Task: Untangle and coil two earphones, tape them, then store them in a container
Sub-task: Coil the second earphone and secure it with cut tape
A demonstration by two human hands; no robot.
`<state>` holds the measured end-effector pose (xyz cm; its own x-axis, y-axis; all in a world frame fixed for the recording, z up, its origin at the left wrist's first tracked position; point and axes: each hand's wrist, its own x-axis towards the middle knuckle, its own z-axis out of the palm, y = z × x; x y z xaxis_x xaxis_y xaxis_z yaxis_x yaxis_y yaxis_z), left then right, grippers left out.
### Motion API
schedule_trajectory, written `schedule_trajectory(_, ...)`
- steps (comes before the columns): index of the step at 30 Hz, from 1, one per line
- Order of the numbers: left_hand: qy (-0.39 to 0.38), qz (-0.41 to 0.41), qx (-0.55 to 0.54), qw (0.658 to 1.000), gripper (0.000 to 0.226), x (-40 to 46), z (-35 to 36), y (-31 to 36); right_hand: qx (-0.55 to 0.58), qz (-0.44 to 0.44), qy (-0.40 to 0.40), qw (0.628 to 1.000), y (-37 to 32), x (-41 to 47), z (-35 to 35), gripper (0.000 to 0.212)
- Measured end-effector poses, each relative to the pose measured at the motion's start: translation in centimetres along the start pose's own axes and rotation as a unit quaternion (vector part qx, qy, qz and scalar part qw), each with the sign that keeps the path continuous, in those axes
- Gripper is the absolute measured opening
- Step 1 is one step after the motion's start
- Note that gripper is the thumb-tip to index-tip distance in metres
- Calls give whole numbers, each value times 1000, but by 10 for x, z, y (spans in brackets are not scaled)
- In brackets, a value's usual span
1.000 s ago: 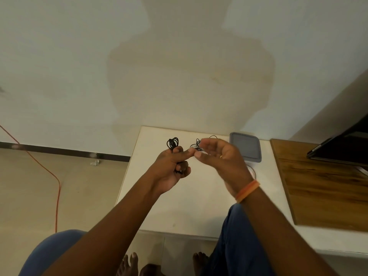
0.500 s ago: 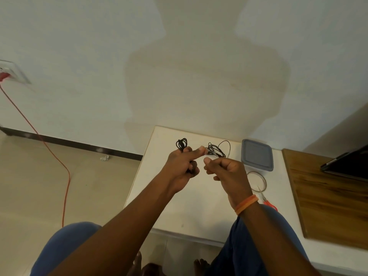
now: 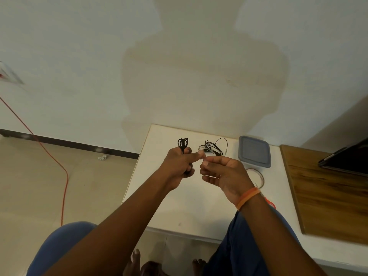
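Note:
My left hand [image 3: 180, 166] grips a coiled black earphone [image 3: 182, 143] above the white table [image 3: 179, 206]; its loops stick out above my fist. My left forefinger points right and meets the thumb and forefinger of my right hand [image 3: 223, 174], which pinch a small pale piece that looks like tape. A second black earphone [image 3: 212, 147] lies loosely tangled on the table just beyond my hands. The grey lidded container [image 3: 254, 151] sits at the table's back right. A clear tape roll [image 3: 257, 176] lies beside my right wrist.
Red-handled scissors [image 3: 269, 202] peek out from under my right forearm. A wooden board [image 3: 328, 192] covers the table's right part, with a dark laptop [image 3: 346, 158] on it. An orange cable [image 3: 59, 168] runs across the floor at left. My knees and feet are below the table edge.
The view has shifted a little, and the tangled earphone and tape roll have come out from behind my right hand. Both hands stay together at the fingertips with the coil held.

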<state>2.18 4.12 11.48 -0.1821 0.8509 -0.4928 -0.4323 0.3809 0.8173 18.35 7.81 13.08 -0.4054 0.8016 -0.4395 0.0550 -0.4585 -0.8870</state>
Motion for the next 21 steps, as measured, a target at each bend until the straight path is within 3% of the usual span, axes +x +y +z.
schedule_trajectory(5, -48, -37, 70, 996, 35, -1, -7, 6, 93, 115, -48, 988, -6, -1, -10, 16)
schedule_trajectory(9, -83, -76, 38, 993, 33, -2, -15, 17, 183, 138, -73, 971, -9, -1, -17, 21)
schedule_trajectory(13, -117, -133, 18, 984, 23, -4, -16, 20, 158, 60, 18, 985, -8, 1, -16, 17)
schedule_trajectory(16, -152, -174, -11, 973, 20, -6, -10, 16, -19, -97, 117, 988, -6, 0, -9, 12)
schedule_trajectory(17, -158, -179, -15, 971, 20, -6, -8, 16, -129, -182, 144, 964, -6, 0, -7, 14)
schedule_trajectory(19, -157, -183, 3, 971, 22, -5, -8, 16, -331, -355, 163, 859, -1, 0, -1, 15)
schedule_trajectory(21, -154, -191, 27, 969, 26, -4, -7, 16, -431, -437, 157, 774, 2, -3, 5, 16)
